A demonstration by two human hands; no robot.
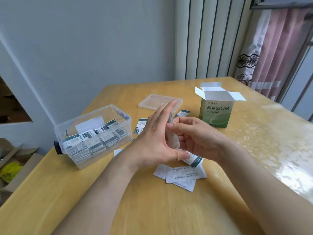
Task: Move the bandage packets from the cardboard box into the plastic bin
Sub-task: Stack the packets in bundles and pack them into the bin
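Observation:
A stack of bandage packets (172,141) stands on edge above the table's middle, pressed between my left hand (157,138) and my right hand (194,134). The green cardboard box (216,114) stands at the back right with its white flaps open. At the left sits the clear plastic bin (67,131), holding several white-and-green packets in rows. Loose packets (181,175) lie on the table below my hands, some face down. Other loose packets (141,126) lie between the bin and my hands.
The bin's clear lid (152,100) lies flat behind my hands. The wooden table (152,209) meets a grey wall at the back. A curtain (274,48) hangs at the right. Cardboard and a yellow bag (10,172) sit on the floor at the left.

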